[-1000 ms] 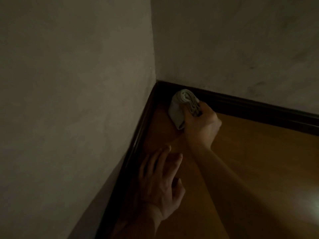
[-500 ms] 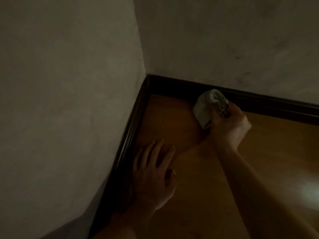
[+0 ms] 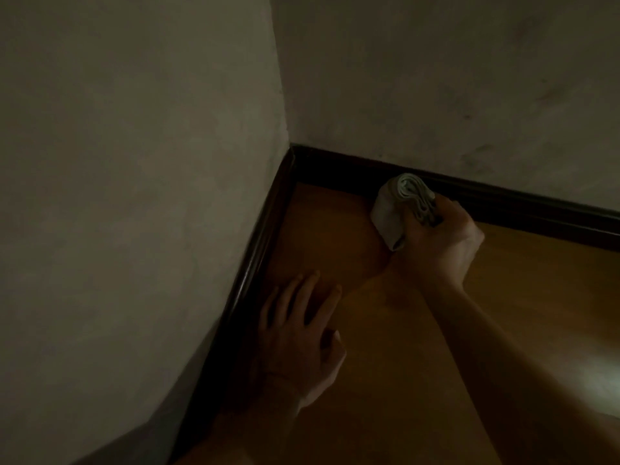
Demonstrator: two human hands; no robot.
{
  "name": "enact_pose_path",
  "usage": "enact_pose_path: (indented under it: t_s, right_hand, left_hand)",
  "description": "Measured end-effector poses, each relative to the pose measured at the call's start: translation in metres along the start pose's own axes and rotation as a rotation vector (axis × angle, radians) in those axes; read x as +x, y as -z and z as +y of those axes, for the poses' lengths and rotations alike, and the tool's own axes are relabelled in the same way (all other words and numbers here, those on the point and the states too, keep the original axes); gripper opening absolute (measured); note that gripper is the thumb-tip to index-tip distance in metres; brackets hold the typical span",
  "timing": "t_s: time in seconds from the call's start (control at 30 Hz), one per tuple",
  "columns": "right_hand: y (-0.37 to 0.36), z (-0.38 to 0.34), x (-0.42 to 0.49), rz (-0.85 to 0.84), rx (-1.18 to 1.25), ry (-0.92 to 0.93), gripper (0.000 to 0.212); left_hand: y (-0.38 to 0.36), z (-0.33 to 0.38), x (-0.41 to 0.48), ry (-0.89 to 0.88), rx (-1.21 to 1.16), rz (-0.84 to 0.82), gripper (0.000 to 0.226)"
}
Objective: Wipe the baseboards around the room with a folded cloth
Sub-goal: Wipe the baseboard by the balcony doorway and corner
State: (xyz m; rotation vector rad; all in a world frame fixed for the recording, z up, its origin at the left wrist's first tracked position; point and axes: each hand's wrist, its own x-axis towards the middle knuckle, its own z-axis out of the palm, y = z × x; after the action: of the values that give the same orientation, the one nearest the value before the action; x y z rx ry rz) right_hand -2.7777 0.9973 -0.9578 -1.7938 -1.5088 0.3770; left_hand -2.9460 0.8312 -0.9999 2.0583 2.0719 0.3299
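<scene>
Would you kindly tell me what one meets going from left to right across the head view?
wall → baseboard → left hand → folded cloth → right hand, which grips the cloth.

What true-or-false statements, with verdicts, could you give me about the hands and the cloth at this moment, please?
1. The right hand grips the cloth. True.
2. The cloth is at the left wall's baseboard. False: it is at the far baseboard, to the right of the corner.
3. The left hand lies flat on the floor, fingers spread. True.
4. The left hand holds a second cloth. False: it holds nothing.
</scene>
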Motion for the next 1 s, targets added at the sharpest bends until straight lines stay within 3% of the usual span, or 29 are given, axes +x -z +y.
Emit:
enact_pose_path:
  t_s: [0.1,0.2,0.3,0.47,0.63,0.8,1.0]
  right_hand:
    - [-0.003,-0.004,-0.003,0.038,0.01,-0.041,0.021]
    - [-0.023,-0.028,-0.008,-0.028,0.023,-0.031,0.012]
    - [-0.042,-0.052,-0.012,-0.105,0.067,0.043,0.019]
    - [-0.051,-0.055,-0.012,-0.097,0.073,0.086,0.02]
    - [-0.053,-0.061,-0.017,-0.051,0.074,-0.005,0.021]
    - [-0.072,-0.086,-0.023,-0.122,0.085,-0.01,0.021]
    - [-0.023,-0.034,-0.014,-0.011,0.033,-0.195,0.02]
  left_hand:
    - [0.003,0.003,0.001,0.013,-0.006,-0.006,0.067]
    - [0.006,0.004,0.001,0.016,0.012,-0.033,0.068]
    - [0.008,0.004,0.001,0.023,0.009,-0.051,0.068]
    - [0.009,0.004,0.001,0.011,-0.003,-0.057,0.067]
    - [0.009,0.004,0.001,0.024,0.005,-0.068,0.067]
    - [0.006,0.004,0.001,0.009,0.003,-0.026,0.062]
    - [0.005,0.003,0.001,0.008,0.015,0.013,0.066]
